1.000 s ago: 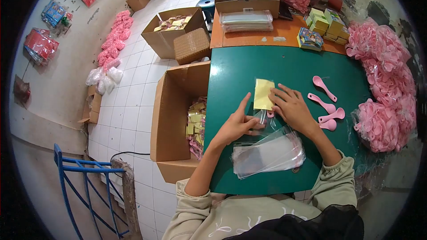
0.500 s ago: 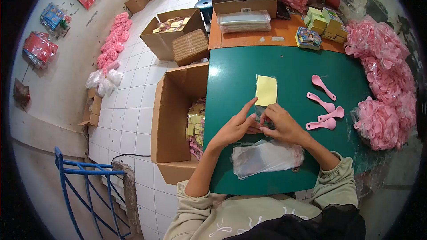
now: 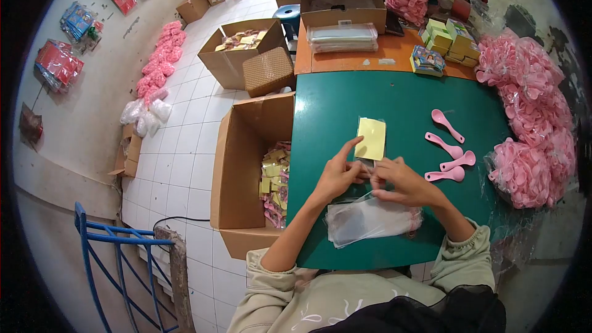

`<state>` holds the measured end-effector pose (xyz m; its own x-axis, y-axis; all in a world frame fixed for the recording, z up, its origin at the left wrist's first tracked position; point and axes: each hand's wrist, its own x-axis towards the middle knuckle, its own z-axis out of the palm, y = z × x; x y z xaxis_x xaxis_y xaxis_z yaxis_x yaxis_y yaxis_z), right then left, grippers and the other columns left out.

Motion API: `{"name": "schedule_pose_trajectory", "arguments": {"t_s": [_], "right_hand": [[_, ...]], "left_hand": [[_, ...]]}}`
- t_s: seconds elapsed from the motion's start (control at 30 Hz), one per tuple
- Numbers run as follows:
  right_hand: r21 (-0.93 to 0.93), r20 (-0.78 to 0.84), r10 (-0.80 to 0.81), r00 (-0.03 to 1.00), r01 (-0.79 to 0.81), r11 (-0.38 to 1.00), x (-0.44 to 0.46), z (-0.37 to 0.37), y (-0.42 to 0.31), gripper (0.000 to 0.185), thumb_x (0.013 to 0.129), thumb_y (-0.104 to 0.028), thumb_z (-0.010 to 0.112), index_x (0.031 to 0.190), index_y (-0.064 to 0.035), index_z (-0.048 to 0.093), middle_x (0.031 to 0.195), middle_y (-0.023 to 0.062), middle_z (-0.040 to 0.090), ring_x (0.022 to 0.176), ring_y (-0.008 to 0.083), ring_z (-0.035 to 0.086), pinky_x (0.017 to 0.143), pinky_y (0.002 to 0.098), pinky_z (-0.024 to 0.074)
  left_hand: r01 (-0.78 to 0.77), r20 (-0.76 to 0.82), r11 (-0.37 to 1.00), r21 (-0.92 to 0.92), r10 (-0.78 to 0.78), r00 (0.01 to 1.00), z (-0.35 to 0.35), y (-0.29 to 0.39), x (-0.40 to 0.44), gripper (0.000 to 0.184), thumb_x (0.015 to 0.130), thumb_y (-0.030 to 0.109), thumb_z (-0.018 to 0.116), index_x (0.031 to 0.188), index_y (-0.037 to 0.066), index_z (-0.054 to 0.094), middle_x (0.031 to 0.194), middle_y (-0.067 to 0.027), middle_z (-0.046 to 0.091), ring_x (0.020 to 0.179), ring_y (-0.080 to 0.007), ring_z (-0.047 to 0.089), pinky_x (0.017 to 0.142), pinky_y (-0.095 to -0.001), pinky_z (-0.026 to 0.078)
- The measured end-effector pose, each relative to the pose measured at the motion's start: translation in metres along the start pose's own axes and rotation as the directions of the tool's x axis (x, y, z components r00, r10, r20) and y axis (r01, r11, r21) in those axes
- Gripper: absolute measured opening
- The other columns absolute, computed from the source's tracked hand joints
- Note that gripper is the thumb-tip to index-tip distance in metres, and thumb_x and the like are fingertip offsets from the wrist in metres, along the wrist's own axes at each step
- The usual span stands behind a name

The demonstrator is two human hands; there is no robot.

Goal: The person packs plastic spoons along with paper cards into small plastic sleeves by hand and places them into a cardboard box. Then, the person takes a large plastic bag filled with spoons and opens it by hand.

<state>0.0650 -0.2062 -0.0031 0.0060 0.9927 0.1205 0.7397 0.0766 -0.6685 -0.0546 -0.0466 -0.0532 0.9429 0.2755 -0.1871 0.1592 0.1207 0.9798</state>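
A yellow card [image 3: 371,139] lies in a clear plastic bag on the green table, its near end between my hands. My left hand [image 3: 338,176] pinches the bag's near end, and its index finger reaches up along the card's left edge. From the other side, my right hand [image 3: 401,182] has thumb and fingers closed at the same end of the bag; the exact grip is partly hidden. Just below my hands lies a fanned stack of clear bags [image 3: 364,222]. Several pink spoons [image 3: 446,126] rest to the right of my right hand.
Bagged pink spoons [image 3: 527,172] line the table's right edge. Small yellow-green boxes [image 3: 456,43] and stacked clear bags [image 3: 342,40] sit on the orange surface behind. Left of the table stands an open carton [image 3: 231,172] holding yellow-carded packs. A blue metal frame [image 3: 120,238] is at lower left.
My right hand has shifted slightly right and toward me, its fingers a little farther from my left hand. The card sits a little nearer my left index finger. The view has tilted slightly.
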Motion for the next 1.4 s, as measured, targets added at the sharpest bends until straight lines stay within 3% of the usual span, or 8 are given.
{"name": "schedule_pose_trajectory", "arguments": {"t_s": [0.1, 0.2, 0.3, 0.43, 0.53, 0.7, 0.83, 1.4], "right_hand": [[0.27, -0.138, -0.015, 0.99, 0.052, 0.961, -0.035, -0.04, -0.006, 0.014, 0.079, -0.011, 0.064, 0.086, -0.0053, 0.054, 0.081, 0.0036, 0.049, 0.077, 0.0159, 0.048, 0.074, 0.0303, 0.0371], [0.565, -0.267, 0.438, 0.858, -0.229, 0.792, -0.125, -0.116, -0.02, 0.019, 0.068, 0.0, 0.066, 0.083, 0.0003, 0.053, 0.077, 0.0029, 0.049, 0.072, 0.0122, 0.048, 0.065, 0.0249, 0.0379], [0.347, -0.443, 0.453, 0.774, -0.318, 0.882, -0.218, -0.21, 0.014, 0.013, 0.07, 0.0, 0.064, 0.079, -0.0024, 0.055, 0.072, 0.0042, 0.052, 0.068, 0.0124, 0.051, 0.061, 0.0236, 0.0383], [-0.125, -0.717, 0.533, 0.449, -0.835, 0.535, -0.262, -0.262, 0.051, 0.024, 0.073, -0.006, 0.067, 0.092, -0.0027, 0.052, 0.09, 0.0069, 0.05, 0.079, 0.0174, 0.051, 0.07, 0.0279, 0.0407], [-0.456, -0.683, 0.348, 0.643, -0.747, 0.484, -0.225, -0.204, 0.062, 0.036, 0.075, -0.01, 0.069, 0.105, -0.0038, 0.049, 0.104, 0.0088, 0.048, 0.09, 0.0218, 0.05, 0.077, 0.0313, 0.0418], [-0.267, -0.358, 0.041, 0.933, -0.145, 0.953, -0.073, -0.047, 0.052, 0.057, 0.077, -0.017, 0.072, 0.126, -0.0056, 0.045, 0.126, 0.0119, 0.043, 0.107, 0.0292, 0.049, 0.089, 0.0371, 0.0436], [0.05, -0.502, 0.115, 0.857, -0.104, 0.993, 0.001, 0.009, 0.024, 0.014, 0.076, -0.005, 0.066, 0.083, 0.0004, 0.056, 0.091, 0.0065, 0.051, 0.073, 0.0132, 0.053, 0.064, 0.0268, 0.0435], [0.738, -0.356, 0.646, 0.675, -0.22, 0.637, -0.003, 0.029, 0.047, 0.012, 0.082, -0.003, 0.065, 0.084, 0.0028, 0.055, 0.077, 0.008, 0.062, 0.068, 0.013, 0.064, 0.059, 0.0238, 0.0541]], "left_hand": [[0.035, 0.073, 0.995, -0.098, -0.028, 0.997, -0.005, 0.007, -0.003, 0.046, 0.094, 0.006, 0.044, 0.138, 0.011, 0.032, 0.094, -0.0109, 0.065, 0.083, -0.0137, 0.064, 0.07, -0.0236, 0.051], [0.084, 0.213, 0.994, -0.073, -0.067, 0.975, -0.007, 0.009, -0.006, 0.037, 0.094, 0.008, 0.042, 0.131, 0.008, 0.041, 0.103, -0.0106, 0.064, 0.089, -0.0141, 0.064, 0.072, -0.023, 0.051], [0.093, 0.26, 0.994, -0.053, -0.076, 0.962, -0.007, 0.004, -0.003, 0.029, 0.095, 0.009, 0.042, 0.123, 0.003, 0.05, 0.11, -0.0094, 0.062, 0.093, -0.0138, 0.063, 0.074, -0.0224, 0.05], [0.089, 0.28, 0.988, -0.127, -0.05, 0.959, -0.004, 0.004, -0.001, 0.027, 0.095, 0.01, 0.043, 0.117, -0.001, 0.054, 0.116, -0.0084, 0.059, 0.094, -0.0133, 0.062, 0.076, -0.0216, 0.049], [0.086, 0.288, 0.966, -0.243, -0.013, 0.958, -0.004, 0.003, -0.001, 0.029, 0.095, 0.011, 0.044, 0.119, -0.002, 0.052, 0.117, -0.0078, 0.058, 0.096, -0.013, 0.061, 0.078, -0.0214, 0.049], [0.074, 0.255, 0.954, -0.289, 0.002, 0.967, 0.0, 0.011, -0.004, 0.03, 0.094, 0.008, 0.043, 0.122, -0.002, 0.05, 0.121, -0.0102, 0.056, 0.103, -0.0151, 0.059, 0.081, -0.0216, 0.049], [0.072, 0.251, 0.929, -0.364, 0.023, 0.968, 0.0, 0.017, -0.008, 0.037, 0.093, 0.005, 0.044, 0.13, 0.002, 0.043, 0.122, -0.0131, 0.055, 0.103, -0.0178, 0.06, 0.08, -0.0235, 0.05], [-0.084, -0.145, 0.925, 0.37, 0.147, 0.978, 0.01, 0.002, 0.004, 0.019, 0.086, 0.015, 0.063, 0.091, -0.003, 0.058, 0.083, -0.0068, 0.061, 0.073, -0.0114, 0.06, 0.056, -0.0255, 0.056]]}}
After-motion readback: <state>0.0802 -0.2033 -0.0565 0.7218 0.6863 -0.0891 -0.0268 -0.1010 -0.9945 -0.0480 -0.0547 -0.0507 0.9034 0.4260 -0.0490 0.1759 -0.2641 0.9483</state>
